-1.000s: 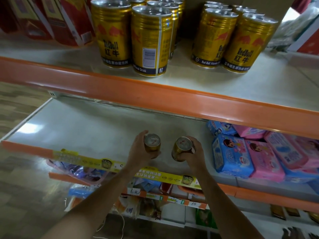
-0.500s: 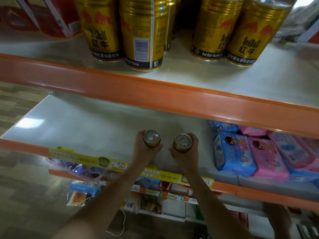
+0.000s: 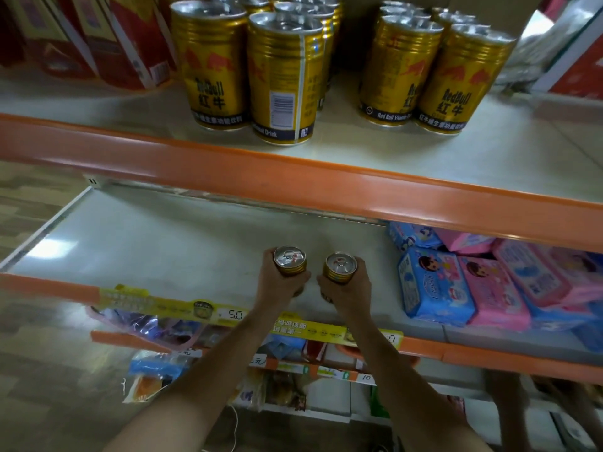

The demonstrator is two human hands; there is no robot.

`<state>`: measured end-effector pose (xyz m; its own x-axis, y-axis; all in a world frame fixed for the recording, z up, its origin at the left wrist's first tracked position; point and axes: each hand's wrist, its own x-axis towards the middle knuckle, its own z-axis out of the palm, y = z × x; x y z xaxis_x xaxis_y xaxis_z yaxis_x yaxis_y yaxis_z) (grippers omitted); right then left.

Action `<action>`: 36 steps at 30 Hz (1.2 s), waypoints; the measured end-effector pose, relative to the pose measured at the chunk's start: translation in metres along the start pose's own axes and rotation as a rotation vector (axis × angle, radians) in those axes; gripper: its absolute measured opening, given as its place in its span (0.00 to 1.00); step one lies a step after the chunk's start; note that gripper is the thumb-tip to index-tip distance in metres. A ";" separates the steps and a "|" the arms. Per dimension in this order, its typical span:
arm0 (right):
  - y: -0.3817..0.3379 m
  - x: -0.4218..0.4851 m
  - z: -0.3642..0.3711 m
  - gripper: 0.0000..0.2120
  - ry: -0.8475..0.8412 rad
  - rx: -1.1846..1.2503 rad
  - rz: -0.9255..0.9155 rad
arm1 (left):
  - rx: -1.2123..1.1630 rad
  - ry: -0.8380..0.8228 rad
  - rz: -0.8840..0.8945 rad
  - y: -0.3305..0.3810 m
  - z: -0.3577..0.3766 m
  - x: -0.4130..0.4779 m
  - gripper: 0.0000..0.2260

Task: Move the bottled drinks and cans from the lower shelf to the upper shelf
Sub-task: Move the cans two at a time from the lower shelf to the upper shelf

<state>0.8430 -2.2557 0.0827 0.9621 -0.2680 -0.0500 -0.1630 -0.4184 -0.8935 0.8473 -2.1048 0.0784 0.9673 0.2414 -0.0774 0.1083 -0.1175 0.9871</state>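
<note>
The left hand (image 3: 283, 282) is wrapped around a small gold can (image 3: 289, 261), and the right hand (image 3: 346, 287) grips a second gold can (image 3: 339, 267) just beside it; both cans stand upright with their pull-tab lids facing up. Compared with a second ago, the two cans have drawn closer together and sit straighter (the right one was tilted then), and they appear to be clear of the lower shelf (image 3: 163, 243) rather than resting on it, though the hands hide their bases. That suggests the lift has begun and the carry upward is the step in hand.

Around the hands, the lower shelf is bare of drinks, with only blue and pink wipe packs (image 3: 463, 288) at its right end. Above the orange shelf edge (image 3: 293, 171), the upper shelf (image 3: 489, 158) already holds two clusters of gold Red Bull cans (image 3: 280, 79), with open space between and in front of them. These two look like the last drinks to move.
</note>
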 end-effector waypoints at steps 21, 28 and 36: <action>-0.042 -0.122 -0.046 0.23 0.095 0.181 -0.019 | 0.075 -0.161 0.173 0.058 -0.045 -0.094 0.26; -0.039 -0.166 -0.090 0.22 0.077 0.213 -0.044 | 0.061 -0.176 0.160 0.077 -0.032 -0.148 0.23; -0.067 -0.181 -0.135 0.22 0.113 0.223 -0.195 | 0.018 -0.211 0.249 0.124 -0.027 -0.188 0.23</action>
<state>0.6503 -2.2959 0.2120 0.9382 -0.3010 0.1708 0.0863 -0.2742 -0.9578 0.6728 -2.1391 0.2195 0.9905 -0.0016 0.1372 -0.1356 -0.1654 0.9769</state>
